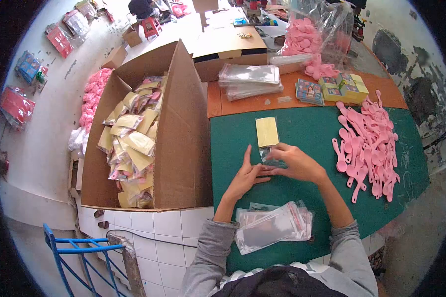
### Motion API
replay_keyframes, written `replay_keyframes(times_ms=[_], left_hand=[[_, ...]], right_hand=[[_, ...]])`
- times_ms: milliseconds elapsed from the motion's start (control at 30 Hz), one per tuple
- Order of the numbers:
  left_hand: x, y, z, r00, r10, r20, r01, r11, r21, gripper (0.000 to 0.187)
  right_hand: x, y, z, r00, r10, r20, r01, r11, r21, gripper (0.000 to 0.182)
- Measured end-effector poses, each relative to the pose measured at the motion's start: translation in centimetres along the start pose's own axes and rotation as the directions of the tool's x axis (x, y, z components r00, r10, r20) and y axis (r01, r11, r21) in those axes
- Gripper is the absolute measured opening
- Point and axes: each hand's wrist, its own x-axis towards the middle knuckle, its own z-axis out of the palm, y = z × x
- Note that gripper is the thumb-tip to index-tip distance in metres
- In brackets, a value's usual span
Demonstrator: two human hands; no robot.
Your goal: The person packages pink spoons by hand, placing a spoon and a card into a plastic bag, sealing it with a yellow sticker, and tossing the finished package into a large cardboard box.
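Note:
A yellow card (267,132) lies in a clear plastic bag (265,152) on the green tabletop. My right hand (298,164) is bent over the bag's near end, its fingers curled and pinched together at the clear plastic. Beside it, my left hand (246,181) rests low over the table with its fingers stretched out and spread, the tips meeting my right hand. Whatever is under the fingertips is partly hidden. Closer to my body lies a loose stack of clear plastic bags (272,228).
Pink plastic spoons (369,146) are heaped on the right. Behind are card stacks (344,89), more clear bags (249,79) and a large bag of pink spoons (302,39). A tall cardboard box (183,133) of filled packets stands left, above a blue metal frame (82,250).

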Motion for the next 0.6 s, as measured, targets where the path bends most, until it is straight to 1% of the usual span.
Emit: replay_keyframes(times_ms=[67, 167, 267, 367, 467, 567, 600], left_hand=[[-0.1, -0.2, -0.6, 1.000, 0.006, 0.010, -0.006, 0.998, 0.057, 0.064], [0.3, -0.6, -0.8, 1.000, -0.009, -0.020, 0.011, 0.998, 0.062, 0.061], [0.2, 0.4, -0.5, 0.997, -0.070, -0.035, 0.070, 0.998, -0.007, 0.058], [0.3, 0.2, -0.5, 0.996, -0.087, -0.017, 0.087, 0.996, 0.011, 0.056], [0.3, 0.3, -0.3, 0.996, -0.088, -0.031, 0.089, 0.996, 0.033, 0.055], [0.4, -0.3, -0.6, 0.998, -0.057, -0.027, 0.059, 0.997, 0.057, 0.054], [0.4, -0.4, -0.7, 0.998, -0.058, -0.025, 0.059, 0.997, 0.049, 0.054]], right_hand=[[0.1, 0.3, 1.2, 1.000, 0.012, -0.007, -0.013, 0.999, -0.049, 0.029], [0.6, 1.0, 2.4, 0.996, -0.035, -0.078, 0.027, 0.994, -0.104, 0.026], [1.0, 0.7, 1.6, 0.998, 0.042, 0.035, -0.046, 0.991, 0.123, 0.019], [0.8, 1.3, 1.8, 1.000, 0.015, -0.015, -0.014, 0.998, 0.064, 0.017], [0.6, 1.3, 2.2, 1.000, 0.017, -0.006, -0.017, 1.000, -0.013, 0.016], [0.5, 1.2, 2.6, 1.000, -0.001, 0.026, 0.001, 1.000, -0.010, 0.021], [0.5, 1.2, 2.7, 1.000, -0.001, 0.020, 0.001, 1.000, -0.001, 0.020]])
